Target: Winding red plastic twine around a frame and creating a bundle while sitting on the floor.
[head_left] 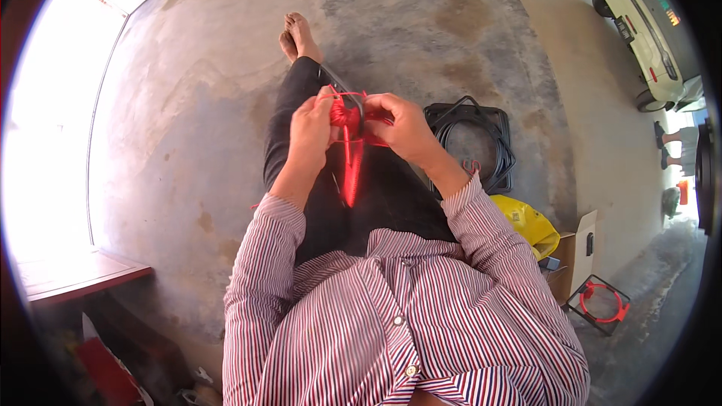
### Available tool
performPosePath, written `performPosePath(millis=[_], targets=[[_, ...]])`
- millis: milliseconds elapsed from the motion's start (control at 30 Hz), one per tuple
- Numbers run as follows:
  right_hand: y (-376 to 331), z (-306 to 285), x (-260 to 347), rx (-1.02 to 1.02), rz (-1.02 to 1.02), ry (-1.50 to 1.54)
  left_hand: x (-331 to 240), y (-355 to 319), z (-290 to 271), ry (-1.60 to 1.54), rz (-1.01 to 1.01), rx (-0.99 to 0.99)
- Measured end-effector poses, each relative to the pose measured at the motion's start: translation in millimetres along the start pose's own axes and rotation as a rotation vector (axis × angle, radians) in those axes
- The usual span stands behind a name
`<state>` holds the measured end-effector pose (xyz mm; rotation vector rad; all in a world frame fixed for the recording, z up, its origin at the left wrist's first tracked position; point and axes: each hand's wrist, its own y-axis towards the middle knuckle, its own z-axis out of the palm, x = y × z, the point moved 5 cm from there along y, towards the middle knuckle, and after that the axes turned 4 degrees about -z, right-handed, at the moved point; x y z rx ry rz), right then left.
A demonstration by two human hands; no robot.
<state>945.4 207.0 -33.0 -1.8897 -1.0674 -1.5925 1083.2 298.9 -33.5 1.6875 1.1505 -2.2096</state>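
Note:
Over my lap, a bundle of bright red cord (344,114) is wound in tight turns around a dark curved bar. A red length tapers down from it over my black trousers. My left hand (309,131) is closed on the left side of the wound cord, thumb near its top. On the other side my right hand (400,126) pinches red strands beside the dark bar (342,84), which sticks out beyond the hands toward my feet. Loose red strands loop between both hands. My fingers partly hide the bar and the winding.
To my right lie black square frames with rings (505,131), a yellow bag (528,225) and an open cardboard box (585,248). Behind them is a smaller frame with a red-wrapped ring (621,310). A table edge (90,283) is at left; a vehicle (639,37) stands far right.

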Motion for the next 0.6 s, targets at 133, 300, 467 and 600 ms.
performPosePath(millis=[133, 300, 467, 600], targets=[[-17, -2, 42, -0.157, -0.282, -0.053, -22, -28, 10, -0.175, 0.133, -0.043], [-24, -16, 54, -0.21, -0.494, -0.255, -17, -31, 7, -0.146, 0.037, 0.146], [-55, -52, 45, -0.29, -0.172, 0.662, -11, -37, 11, -0.096, 0.004, 0.198], [-87, -74, 20, 0.26, -0.35, 1.139, 13, -20, 11, -0.074, -0.039, 0.29]])
